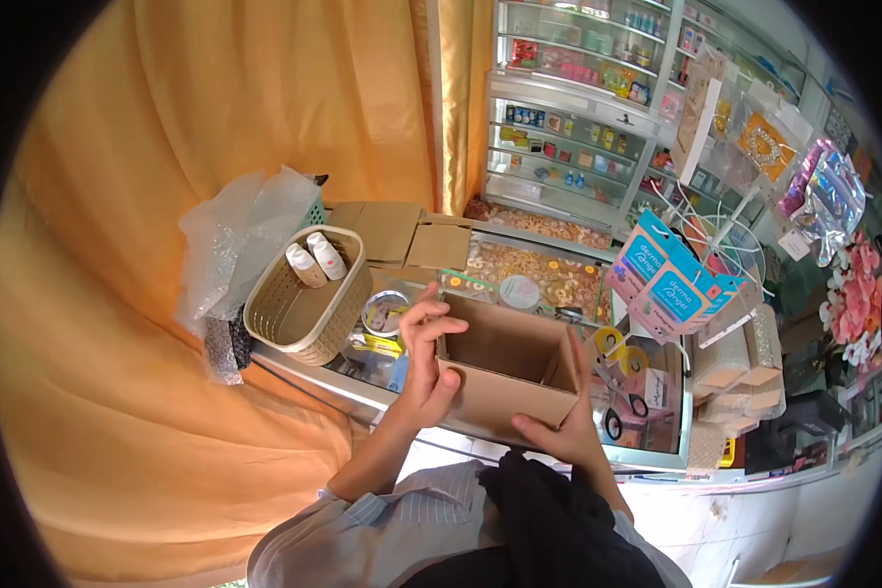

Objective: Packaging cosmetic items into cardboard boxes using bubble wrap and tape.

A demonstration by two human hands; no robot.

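Observation:
An open-topped brown cardboard box (pixel 507 393) is held between both hands at the near edge of a glass display counter. My left hand (pixel 428 360) grips its left end, with the thumb in front and the fingers raised near the rim. On the right end, my right hand (pixel 569 426) has its thumb against the front face and its fingers along the side. The part of the interior that shows holds nothing visible. To the left stands a beige plastic basket (pixel 360 301) with white-capped bottles (pixel 326 257) in it. Scissors (pixel 625 411) and yellow tape rolls (pixel 621 351) lie right of the box.
Flattened cardboard (pixel 382 228) lies behind the basket, and bubble wrap (pixel 242 235) hangs at its left. A wire rack with Derma Angel packs (pixel 680 298) stands on the right, near bubble-wrapped boxes (pixel 750 367). Glass shelves (pixel 566 147) and an orange curtain (pixel 264 110) are beyond.

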